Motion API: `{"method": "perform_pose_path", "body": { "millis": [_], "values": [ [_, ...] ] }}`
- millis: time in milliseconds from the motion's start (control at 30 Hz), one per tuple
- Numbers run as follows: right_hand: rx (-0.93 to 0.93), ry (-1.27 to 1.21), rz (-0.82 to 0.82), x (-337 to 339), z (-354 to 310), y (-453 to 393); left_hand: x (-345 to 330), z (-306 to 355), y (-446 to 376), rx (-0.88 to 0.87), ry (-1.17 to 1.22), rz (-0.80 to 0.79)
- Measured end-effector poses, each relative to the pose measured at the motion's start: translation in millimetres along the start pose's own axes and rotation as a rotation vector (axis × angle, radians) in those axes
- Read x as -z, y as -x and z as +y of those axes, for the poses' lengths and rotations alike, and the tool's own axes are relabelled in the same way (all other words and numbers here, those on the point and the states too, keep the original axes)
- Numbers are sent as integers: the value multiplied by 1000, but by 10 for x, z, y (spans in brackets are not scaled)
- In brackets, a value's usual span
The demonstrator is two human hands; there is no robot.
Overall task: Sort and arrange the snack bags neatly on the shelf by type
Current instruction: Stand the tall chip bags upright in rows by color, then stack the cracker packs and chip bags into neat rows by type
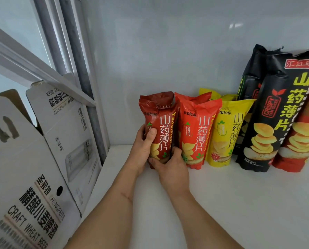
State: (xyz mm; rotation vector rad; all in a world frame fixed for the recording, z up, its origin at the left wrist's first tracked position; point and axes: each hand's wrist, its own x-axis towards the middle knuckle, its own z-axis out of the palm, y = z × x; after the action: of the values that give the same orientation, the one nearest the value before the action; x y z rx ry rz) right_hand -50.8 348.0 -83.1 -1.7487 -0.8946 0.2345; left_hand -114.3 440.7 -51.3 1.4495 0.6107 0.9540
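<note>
**Both hands on the dark red bag, end of the row**

Left hand [143, 148], at centre frame, wrapped round the left flank of the dark red snack bag [160, 130], thumb laid across its front and fingers curled behind. Right hand [170, 166], just below and to the right, cupping the bag's lower end, fingers curled under its base and front edge. Bag upright, seated on the white shelf [240, 203] or only just above it; cannot tell which, since the hands cover the base.

Immediately right, touching or very nearly, a bright red bag [195, 133] of the same size, then a yellow bag [225, 133], each with another of its colour tucked behind. Further right, toward the frame edge, a tall black bag [268, 123] with a second black one behind, and a tall red bag [304, 137] cut off by the frame. At lower left, an open white beer carton [33, 177] beside the shelf upright.

Step in hand, by the look of it: setting the dark red bag in place as the leftmost group of the small bags. Row apparently well along.

Next move likely calls for squaring the bag flush against the bright red neighbour, front label facing out, base flat on the shelf, then a gentle release so the light, puffy pack does not tip leftward into open space.
</note>
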Motion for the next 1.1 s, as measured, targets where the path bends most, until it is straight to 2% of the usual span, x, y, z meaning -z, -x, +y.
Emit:
{"method": "perform_pose_path", "body": {
  "millis": [167, 433, 533, 667, 733, 800, 867, 933, 1000, 1100],
  "values": [
    [-6, 37, 21, -32, 61, -19, 0, 23, 13, -30, 40, 36],
    [-16, 75, -20, 21, 27, 16, 55, -26, 148, 3, -115, 31],
    [11, 132, -26, 141, 33, 108, 133, -26, 354, 57, -300, 39],
    [70, 493, -50, 412, 72, 282, 190, 22, 678, 104, -728, 102],
    [144, 638, -44, 560, 112, 374, 107, 87, 835, 8, -1027, 112],
    [232, 768, -54, 751, 174, 487, -42, 141, 981, -178, -1307, 104],
    [338, 900, -73, 1004, 260, 577, -226, 114, 1086, -388, -1484, 73],
    [450, 959, -77, 1320, 342, 672, -451, 50, 1183, -584, -1551, -4],
    [483, 1050, -94, 1677, 436, 752, -707, -27, 1293, -726, -1572, -58],
    [533, 1143, -44, 2230, 631, 825, -1196, -84, 1501, -843, -1585, -62]
  ]
}}
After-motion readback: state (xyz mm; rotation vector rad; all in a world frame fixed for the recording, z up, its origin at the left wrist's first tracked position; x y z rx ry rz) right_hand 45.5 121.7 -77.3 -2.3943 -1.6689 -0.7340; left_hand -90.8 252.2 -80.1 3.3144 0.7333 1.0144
